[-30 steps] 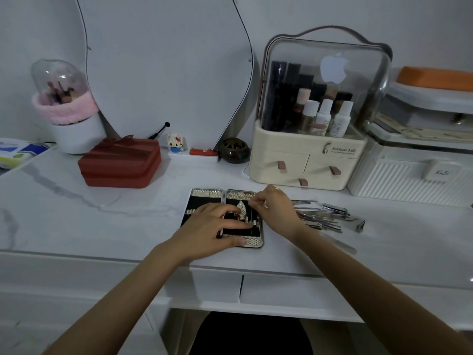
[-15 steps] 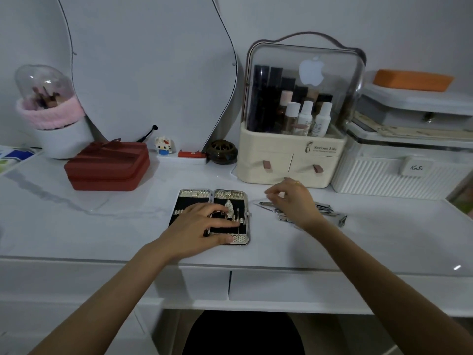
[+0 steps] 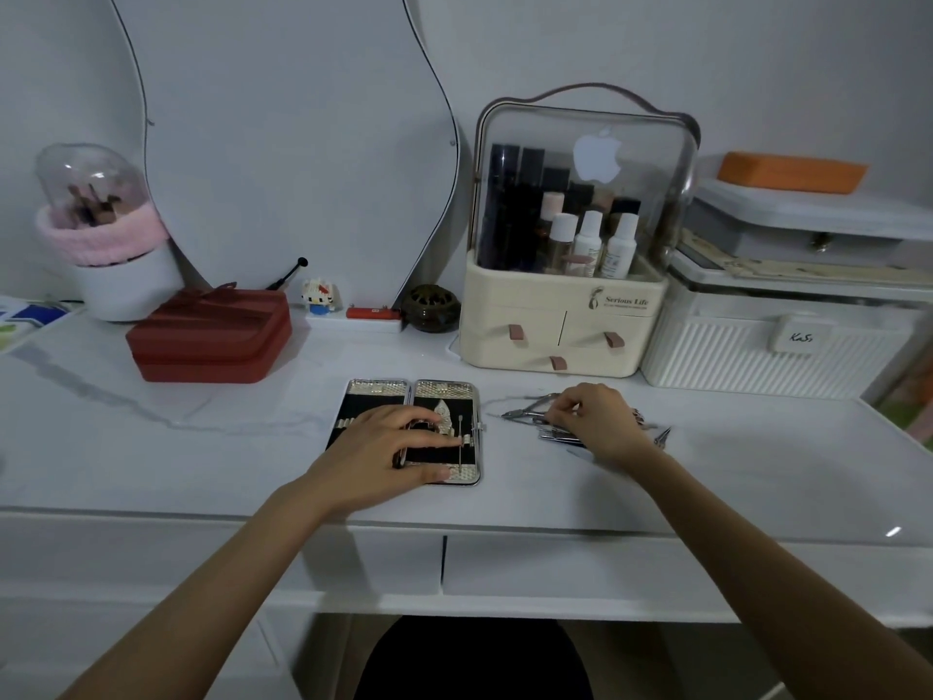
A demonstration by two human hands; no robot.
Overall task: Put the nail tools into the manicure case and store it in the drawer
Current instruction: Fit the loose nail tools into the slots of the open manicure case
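The white table point(image 3: 202, 447) carries the open manicure case point(image 3: 383, 391) near its front edge. The left hand point(image 3: 383, 457) lies flat across the case with fingers straight, hiding much of its lining. The right hand point(image 3: 601, 421) covers the loose nail tools point(image 3: 525, 414) just right of the case, fingertips bent onto them; whether it pinches one is unclear.
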